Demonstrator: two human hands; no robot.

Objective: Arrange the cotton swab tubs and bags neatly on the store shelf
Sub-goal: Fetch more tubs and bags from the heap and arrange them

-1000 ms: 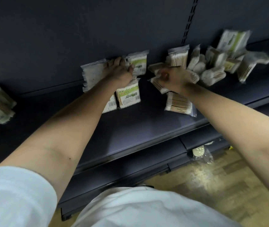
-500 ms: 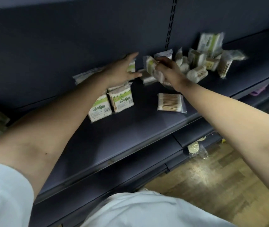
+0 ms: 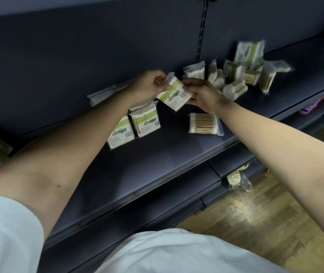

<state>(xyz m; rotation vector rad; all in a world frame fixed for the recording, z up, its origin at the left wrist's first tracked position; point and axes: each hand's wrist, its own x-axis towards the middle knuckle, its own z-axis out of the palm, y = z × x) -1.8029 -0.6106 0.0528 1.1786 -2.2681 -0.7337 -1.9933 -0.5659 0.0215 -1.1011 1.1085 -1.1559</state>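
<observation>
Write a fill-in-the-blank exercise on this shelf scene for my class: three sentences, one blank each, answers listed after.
1. The left hand and the right hand grip the same bag, whose label is ____.
2. The clear bag of swabs lies flat on the shelf, nearest the ____ hand.
3. The floor below the shelving looks like ____.

Missing words: green; right; wood.

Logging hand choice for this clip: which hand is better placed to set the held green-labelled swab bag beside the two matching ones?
Left, probably. The left hand pinches the green-labelled cotton swab bag on the side nearest the two matching bags; the right hand grips its far side.
</observation>
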